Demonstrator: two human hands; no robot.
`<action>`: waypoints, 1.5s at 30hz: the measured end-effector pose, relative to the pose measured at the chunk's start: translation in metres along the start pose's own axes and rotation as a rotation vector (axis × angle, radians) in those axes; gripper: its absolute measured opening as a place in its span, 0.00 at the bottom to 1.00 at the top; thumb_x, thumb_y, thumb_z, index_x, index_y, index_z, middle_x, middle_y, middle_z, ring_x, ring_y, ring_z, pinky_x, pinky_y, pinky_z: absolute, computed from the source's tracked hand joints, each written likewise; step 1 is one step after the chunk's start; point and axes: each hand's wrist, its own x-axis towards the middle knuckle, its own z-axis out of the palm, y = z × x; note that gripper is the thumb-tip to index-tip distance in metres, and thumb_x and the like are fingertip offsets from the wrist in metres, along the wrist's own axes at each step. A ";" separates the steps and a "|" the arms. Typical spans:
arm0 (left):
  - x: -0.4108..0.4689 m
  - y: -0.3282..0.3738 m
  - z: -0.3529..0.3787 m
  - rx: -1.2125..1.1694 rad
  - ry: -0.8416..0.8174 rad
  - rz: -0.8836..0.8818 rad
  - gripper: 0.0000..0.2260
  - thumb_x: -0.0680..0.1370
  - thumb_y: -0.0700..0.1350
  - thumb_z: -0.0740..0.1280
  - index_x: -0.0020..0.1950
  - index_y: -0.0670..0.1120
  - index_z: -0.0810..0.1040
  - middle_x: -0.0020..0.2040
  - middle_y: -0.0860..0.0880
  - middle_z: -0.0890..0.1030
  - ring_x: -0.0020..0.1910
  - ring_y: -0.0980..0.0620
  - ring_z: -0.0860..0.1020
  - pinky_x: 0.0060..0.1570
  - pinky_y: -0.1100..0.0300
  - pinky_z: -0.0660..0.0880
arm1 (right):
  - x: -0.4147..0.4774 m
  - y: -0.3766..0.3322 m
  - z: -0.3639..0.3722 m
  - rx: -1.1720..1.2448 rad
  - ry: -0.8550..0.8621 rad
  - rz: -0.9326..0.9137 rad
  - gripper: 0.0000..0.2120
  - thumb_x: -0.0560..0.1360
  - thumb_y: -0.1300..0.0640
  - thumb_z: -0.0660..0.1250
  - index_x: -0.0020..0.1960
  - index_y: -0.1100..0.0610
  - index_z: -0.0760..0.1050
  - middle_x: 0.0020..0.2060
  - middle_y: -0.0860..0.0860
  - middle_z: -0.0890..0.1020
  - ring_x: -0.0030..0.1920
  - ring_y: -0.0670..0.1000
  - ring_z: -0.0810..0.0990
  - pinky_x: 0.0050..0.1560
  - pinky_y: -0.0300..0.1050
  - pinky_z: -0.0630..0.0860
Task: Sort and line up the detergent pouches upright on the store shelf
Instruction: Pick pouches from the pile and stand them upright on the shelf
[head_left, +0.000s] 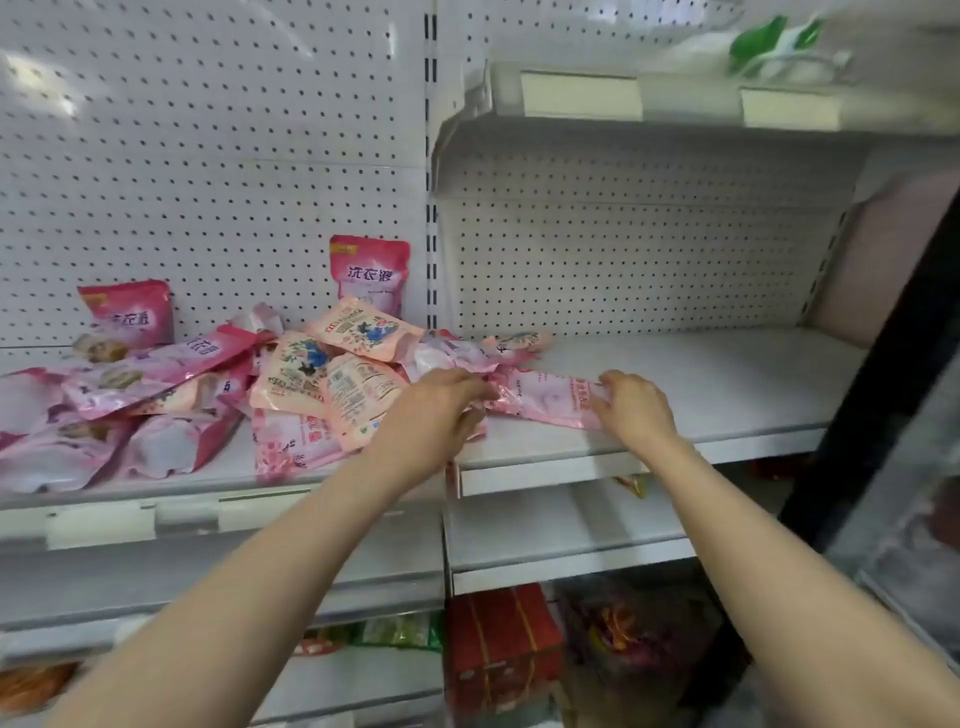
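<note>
Two bare forearms are stretched forward over the lower tiers, where a red box (501, 644) and some blurred, crinkly packets are seen. Just beyond, the left hand (436, 410) and the right hand (636, 410) are set at opposite ends of one pink pouch (545, 397). It is laid flat near the front edge of a white metal shelf (727, 384). The fingers of both hands are curled, and the glossy, wrinkled film is pinched at each end. To the left, a loose heap of pouches (171, 374) is spread across the shelf, shiny pink and lying on their sides, overlapped and creased. On top of it, salmon pouches (363, 327) printed with blue flowers are tilted against each other. Behind the heap, an upright pouch (370, 273) is stood against the back wall, and a second upright pouch (127, 312) is stood farther left. The wall is a white pegboard (623, 260), flat and evenly perforated. Above it, an upper shelf (675, 98) is fronted by pale rectangular label holders, and a blurred green-and-white package (774, 41) is laid on top.
</note>
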 end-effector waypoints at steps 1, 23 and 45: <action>0.014 -0.003 0.006 0.032 0.021 0.019 0.11 0.76 0.43 0.66 0.58 0.48 0.80 0.55 0.48 0.81 0.54 0.46 0.78 0.51 0.52 0.76 | 0.009 0.008 0.004 -0.034 -0.055 0.066 0.13 0.77 0.51 0.64 0.55 0.60 0.76 0.53 0.61 0.81 0.53 0.62 0.79 0.48 0.49 0.74; 0.066 -0.040 0.046 0.562 0.029 -0.340 0.10 0.72 0.43 0.70 0.52 0.53 0.83 0.50 0.50 0.85 0.51 0.41 0.78 0.46 0.51 0.73 | 0.091 0.035 0.027 -0.197 -0.452 0.012 0.27 0.72 0.29 0.62 0.47 0.54 0.73 0.51 0.52 0.81 0.52 0.56 0.79 0.48 0.47 0.72; 0.080 -0.050 0.027 0.124 0.266 -0.491 0.15 0.78 0.43 0.63 0.63 0.57 0.77 0.50 0.46 0.84 0.48 0.43 0.82 0.40 0.55 0.74 | 0.082 0.033 0.016 0.110 -0.441 -0.553 0.10 0.75 0.49 0.70 0.56 0.44 0.81 0.66 0.46 0.77 0.76 0.48 0.62 0.74 0.53 0.61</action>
